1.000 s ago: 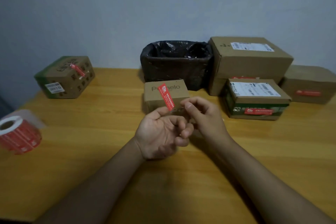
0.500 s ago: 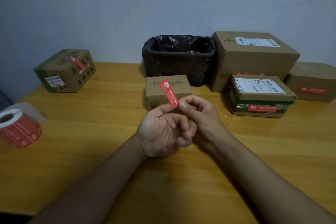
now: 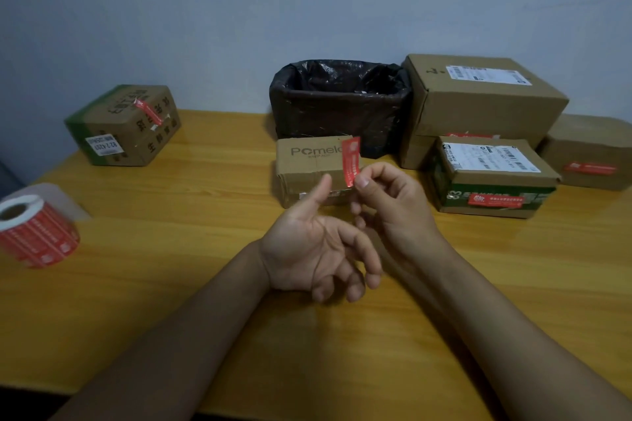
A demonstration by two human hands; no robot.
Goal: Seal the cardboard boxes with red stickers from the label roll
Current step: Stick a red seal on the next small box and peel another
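R grip (image 3: 390, 202) pinching red sticker (image 3: 351, 161), L grip (image 3: 318, 249) slack, over wood table (image 3: 205, 284), grey wall (image 3: 239, 10) behind.

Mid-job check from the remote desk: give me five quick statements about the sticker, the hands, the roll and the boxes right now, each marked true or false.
1. The right hand pinches the red sticker. True.
2. The left hand grips the label roll. False: it holds nothing, palm up; the roll lies apart on the table, at its left edge.
3. The sticker is pressed flat on the Pomelo box. False: it is held upright in front of it.
4. The green-banded box carries a red sticker on its front. True.
5. The black-lined bin stands at the table's front edge. False: it is at the back, behind the Pomelo box.
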